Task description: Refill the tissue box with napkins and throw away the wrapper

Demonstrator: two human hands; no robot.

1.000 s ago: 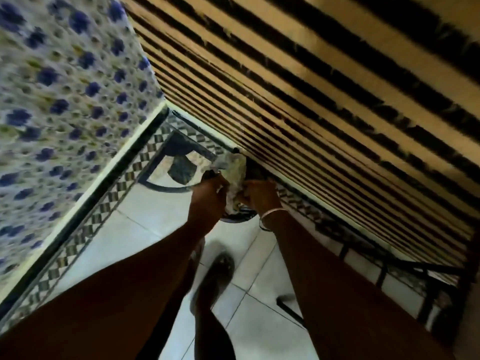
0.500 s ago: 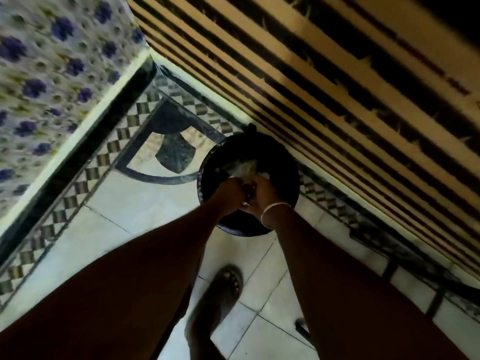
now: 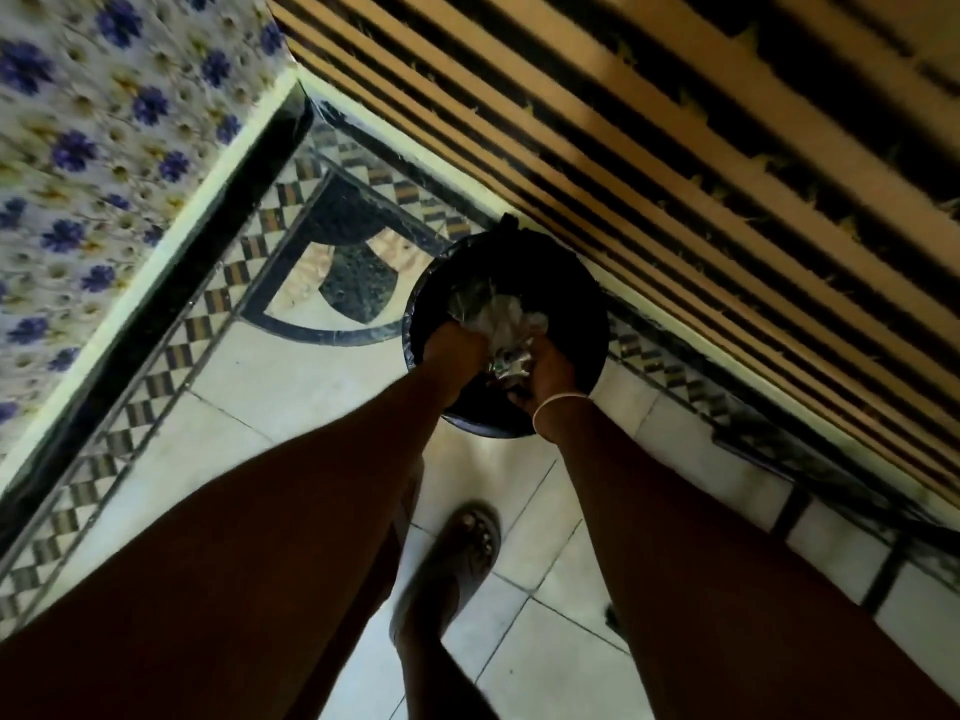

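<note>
A round black bin (image 3: 571, 283) stands on the tiled floor (image 3: 291, 387), its far rim close against the foot of a wall of tan and dark stripes (image 3: 675, 163). To the bin's left the floor lies open as far as the corner, where a patterned border (image 3: 156, 366) runs along a dark skirting below a wall of blue flowers (image 3: 93, 148). On the near side, pale tiles stretch back to a sandalled foot (image 3: 462, 553), which stands well apart from the bin.

Both arms reach down over the bin's near rim. The left hand (image 3: 454, 350) and the right hand (image 3: 550, 371) close on a crumpled wrapper (image 3: 498, 324) from either side, fingers curled in and pinching it between them. The wrapper sits inside the mouth of the bin, toward the near edge. It looks thin, clear and glossy, bunched into a wad with pale highlights, and shows a trace of print near the right hand's thumb that is too blurred to read. A light bangle (image 3: 558, 400) circles the right wrist.
</note>
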